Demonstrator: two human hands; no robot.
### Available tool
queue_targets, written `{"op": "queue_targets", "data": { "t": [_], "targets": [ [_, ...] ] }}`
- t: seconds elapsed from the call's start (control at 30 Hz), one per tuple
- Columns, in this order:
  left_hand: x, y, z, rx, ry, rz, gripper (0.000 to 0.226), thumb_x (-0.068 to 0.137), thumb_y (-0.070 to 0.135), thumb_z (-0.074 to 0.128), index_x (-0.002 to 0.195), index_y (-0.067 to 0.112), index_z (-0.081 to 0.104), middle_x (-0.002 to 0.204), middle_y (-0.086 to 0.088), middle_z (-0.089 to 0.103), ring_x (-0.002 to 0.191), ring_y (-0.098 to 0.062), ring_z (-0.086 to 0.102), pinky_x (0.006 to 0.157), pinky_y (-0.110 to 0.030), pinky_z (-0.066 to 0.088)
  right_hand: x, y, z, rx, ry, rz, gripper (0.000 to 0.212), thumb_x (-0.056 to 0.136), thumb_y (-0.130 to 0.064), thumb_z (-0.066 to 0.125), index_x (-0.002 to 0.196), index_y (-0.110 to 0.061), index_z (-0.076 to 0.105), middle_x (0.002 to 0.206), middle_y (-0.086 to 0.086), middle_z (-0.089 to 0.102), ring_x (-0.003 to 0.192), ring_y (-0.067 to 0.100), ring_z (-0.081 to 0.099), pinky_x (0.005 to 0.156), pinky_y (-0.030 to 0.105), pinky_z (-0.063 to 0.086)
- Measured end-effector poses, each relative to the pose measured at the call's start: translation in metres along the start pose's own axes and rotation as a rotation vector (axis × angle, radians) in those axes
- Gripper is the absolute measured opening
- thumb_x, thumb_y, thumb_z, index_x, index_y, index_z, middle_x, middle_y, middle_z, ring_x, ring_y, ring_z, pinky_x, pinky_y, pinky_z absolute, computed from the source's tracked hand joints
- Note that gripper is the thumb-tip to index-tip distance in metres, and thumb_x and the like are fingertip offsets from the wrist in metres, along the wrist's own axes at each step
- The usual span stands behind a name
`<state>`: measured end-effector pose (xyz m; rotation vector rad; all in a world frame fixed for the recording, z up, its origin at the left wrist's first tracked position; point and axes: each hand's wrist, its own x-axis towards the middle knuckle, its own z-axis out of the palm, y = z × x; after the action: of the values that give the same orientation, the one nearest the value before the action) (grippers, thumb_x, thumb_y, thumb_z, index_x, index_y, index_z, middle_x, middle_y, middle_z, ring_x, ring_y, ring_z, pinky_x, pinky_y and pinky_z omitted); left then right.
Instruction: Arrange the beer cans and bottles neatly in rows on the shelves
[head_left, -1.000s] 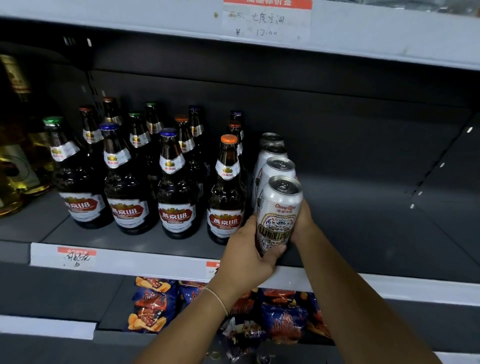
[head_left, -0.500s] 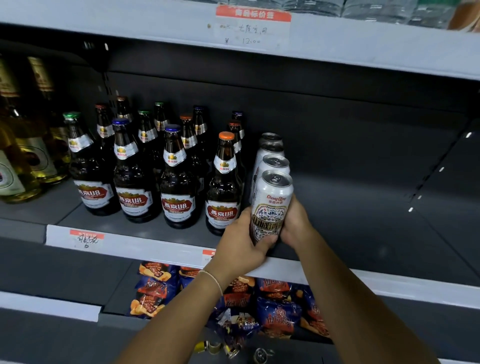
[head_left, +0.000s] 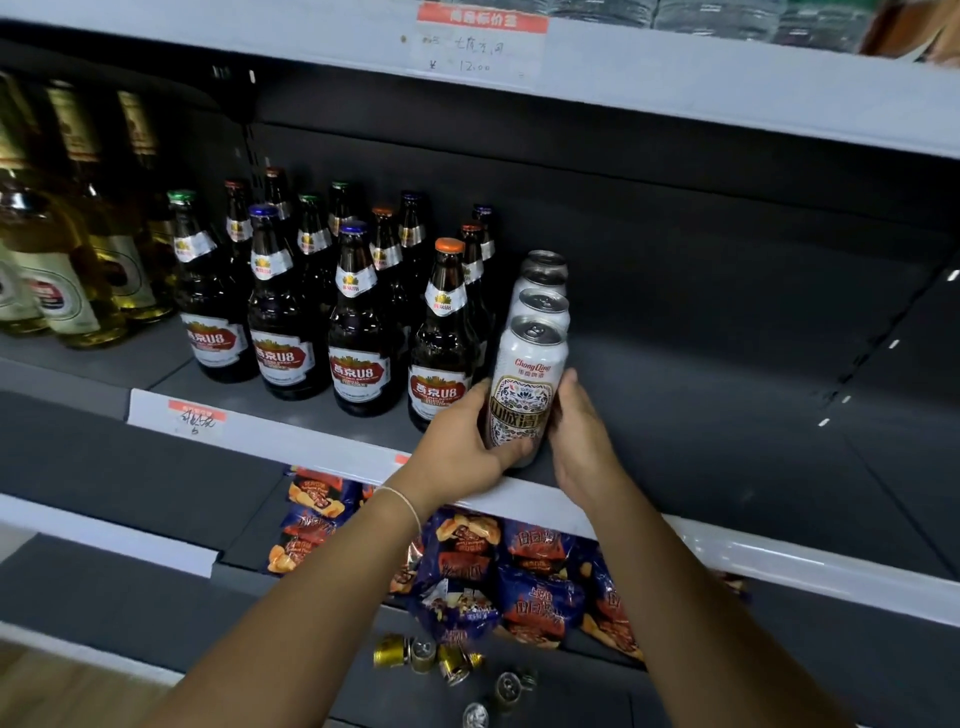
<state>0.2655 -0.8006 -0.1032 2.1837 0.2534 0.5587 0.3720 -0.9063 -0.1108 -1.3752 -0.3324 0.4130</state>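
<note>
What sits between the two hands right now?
Head view: the front white can stands upright between the left hand and right hand, both gripping its sides.

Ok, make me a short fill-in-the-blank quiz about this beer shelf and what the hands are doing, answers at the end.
1. Both hands hold the front ____ of the row, the left hand and the right hand on either side.
2. The can stands to the ____ of the brown bottles.
3. The snack bags lie on the shelf ____ the beer.

Answers: can; right; below
</note>
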Motion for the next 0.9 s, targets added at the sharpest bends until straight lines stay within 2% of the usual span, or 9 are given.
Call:
{"op": "queue_targets", "data": {
  "t": [0.07,0.13,0.23,0.3,0.43,0.53,0.67,0.8,0.9],
  "targets": [
    [-0.002,-0.002,-0.002,-0.005,0.0,-0.014,0.068,0.075,0.037,0.076,0.135,0.025,0.047,0.125,0.013,0.062,0.114,-0.005,0.058,0.102,-0.023,0.045,-0.012,-0.004,0.001,-0.073,0.037,-0.081,0.056,0.096,-0.058,0.043,0.139,-0.023,0.052,0.136,-0.001,0.061,0.123,0.012,0.057,0.109,0.041,0.044],
    [-0.008,-0.003,-0.006,-0.022,0.013,-0.018,0.06,0.075,0.032,0.074,0.131,0.023,0.053,0.123,0.01,0.065,0.114,-0.006,0.06,0.102,-0.033,0.048,-0.034,-0.011,0.002,-0.191,0.124,-0.221,0.049,0.099,-0.047,0.048,0.14,-0.021,0.049,0.139,-0.004,0.055,0.124,0.008,0.053,0.103,0.027,0.044],
    [-0.018,0.001,-0.014,0.015,0.119,-0.048,0.038,0.081,0.018,0.071,0.118,0.011,0.064,0.107,0.002,0.07,0.1,-0.013,0.066,0.094,-0.034,0.053,-0.075,-0.018,0.008,-0.316,0.29,-0.573,0.031,0.097,-0.029,0.057,0.127,-0.025,0.053,0.126,-0.004,0.058,0.117,0.012,0.057,0.098,0.028,0.047],
    [-0.022,0.003,-0.021,0.082,0.238,-0.068,0.021,0.084,0.015,0.069,0.104,0.009,0.069,0.091,-0.001,0.07,0.084,-0.015,0.066,0.081,-0.026,0.054,-0.096,-0.015,0.018,-0.317,0.233,-0.684,0.027,0.092,-0.024,0.061,0.119,-0.023,0.055,0.114,-0.002,0.062,0.107,0.015,0.062,0.093,0.03,0.051],
    [-0.024,-0.003,-0.039,0.11,0.42,-0.146,0.005,0.085,0.016,0.069,0.086,0.012,0.067,0.068,0.008,0.062,0.06,-0.008,0.056,0.057,-0.016,0.042,-0.119,0.001,0.041,-0.414,-0.033,-0.506,0.038,0.092,-0.017,0.062,0.129,-0.022,0.054,0.12,-0.009,0.063,0.107,0.002,0.062,0.093,0.024,0.052],
    [-0.024,-0.014,-0.055,0.131,0.463,-0.177,0.009,0.086,0.018,0.069,0.085,0.01,0.065,0.071,0.001,0.064,0.064,-0.015,0.058,0.056,-0.02,0.044,-0.113,0.013,0.058,-0.559,-0.13,-0.336,0.057,0.094,-0.022,0.061,0.147,-0.025,0.038,0.137,-0.011,0.051,0.117,-0.006,0.053,0.1,0.02,0.046],
    [-0.022,-0.031,-0.074,0.186,0.483,-0.163,0.016,0.085,0.023,0.07,0.082,0.008,0.063,0.072,-0.004,0.065,0.066,-0.022,0.059,0.061,-0.032,0.049,-0.092,0.018,0.089,-0.706,-0.076,-0.292,0.076,0.093,-0.033,0.055,0.156,-0.019,0.015,0.157,0.003,0.031,0.142,0.019,0.037,0.112,0.04,0.041],
    [-0.016,-0.051,-0.093,0.218,0.455,-0.131,0.019,0.084,0.028,0.07,0.082,0.011,0.062,0.076,-0.003,0.064,0.07,-0.021,0.06,0.063,-0.034,0.05,-0.074,0.02,0.115,-0.771,0.007,-0.204,0.084,0.097,-0.03,0.055,0.157,-0.005,0.001,0.164,0.012,0.014,0.15,0.024,0.017,0.118,0.024,0.019],
    [-0.012,-0.067,-0.105,0.247,0.426,-0.089,0.024,0.083,0.034,0.07,0.079,0.014,0.056,0.074,-0.002,0.061,0.068,-0.021,0.058,0.06,-0.036,0.049,-0.061,0.025,0.127,-0.793,0.114,-0.168,0.087,0.097,-0.029,0.056,0.155,0.0,-0.001,0.163,0.016,0.012,0.15,0.025,0.015,0.109,0.015,0.011]
  ]
}}
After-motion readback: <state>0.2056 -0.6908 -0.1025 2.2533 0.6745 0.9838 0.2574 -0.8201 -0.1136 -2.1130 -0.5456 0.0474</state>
